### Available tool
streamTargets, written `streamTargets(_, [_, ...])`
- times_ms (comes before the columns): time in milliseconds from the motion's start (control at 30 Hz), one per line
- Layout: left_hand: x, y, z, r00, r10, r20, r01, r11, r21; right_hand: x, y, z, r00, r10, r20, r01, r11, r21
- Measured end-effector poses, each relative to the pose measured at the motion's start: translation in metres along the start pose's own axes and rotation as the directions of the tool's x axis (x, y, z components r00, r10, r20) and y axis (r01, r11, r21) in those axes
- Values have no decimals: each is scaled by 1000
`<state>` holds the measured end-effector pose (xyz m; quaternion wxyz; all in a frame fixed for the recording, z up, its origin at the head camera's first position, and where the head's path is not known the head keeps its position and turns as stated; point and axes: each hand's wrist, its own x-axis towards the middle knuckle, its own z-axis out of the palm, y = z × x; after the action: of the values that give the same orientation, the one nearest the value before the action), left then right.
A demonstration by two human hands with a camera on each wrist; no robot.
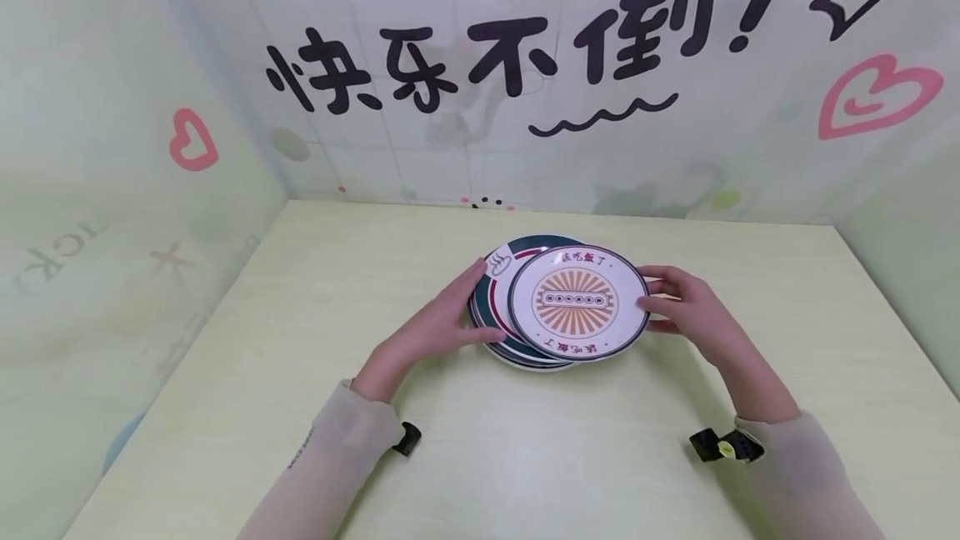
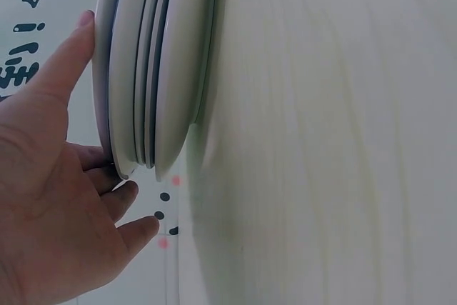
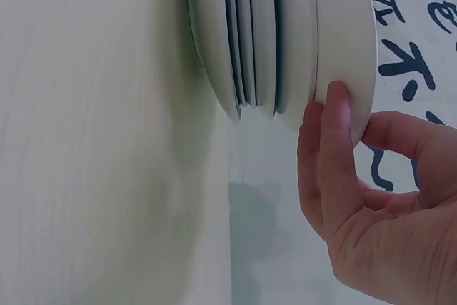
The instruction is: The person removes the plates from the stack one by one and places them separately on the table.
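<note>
A stack of plates stands on the table, with a green-rimmed plate (image 1: 493, 311) near its top. Over it, shifted right and overhanging, is a white plate (image 1: 577, 302) with an orange sunburst, red characters and a dark rim line. My right hand (image 1: 693, 307) pinches its right edge, thumb on top and fingers beneath, as the right wrist view also shows. At the left side, my left hand (image 1: 442, 319) holds the stack, its thumb at the front rim and fingers along the left rim. Several stacked plate edges (image 2: 143, 69) show in the left wrist view.
The pale wooden table (image 1: 300, 290) meets a printed backdrop (image 1: 420, 165) behind the plates. Side panels (image 1: 90, 190) bound the table left and right. Each wrist carries a small black device (image 1: 723, 446) by the sleeve.
</note>
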<state>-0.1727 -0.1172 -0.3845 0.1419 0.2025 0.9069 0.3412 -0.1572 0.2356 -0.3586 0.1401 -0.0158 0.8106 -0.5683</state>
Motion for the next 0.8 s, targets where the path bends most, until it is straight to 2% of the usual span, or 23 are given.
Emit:
streamTargets(133, [0,-1,1,1000,7,0,-7,1000,4,-3,3,-1,1000,26,6,-27,998,53])
streamTargets(433, [2,-2,-2,1000,26,-5,-26,999,32,-4,2,-6,1000,13,0,-13,988,153])
streamTargets(633, [3,-2,-4,1000,9,0,-9,999,47,-5,1,-7,999,21,-27,-16,987,160])
streamTargets(800, [6,-2,-3,1000,14,6,-14,1000,11,-4,0,-9,999,23,-41,-16,985,174])
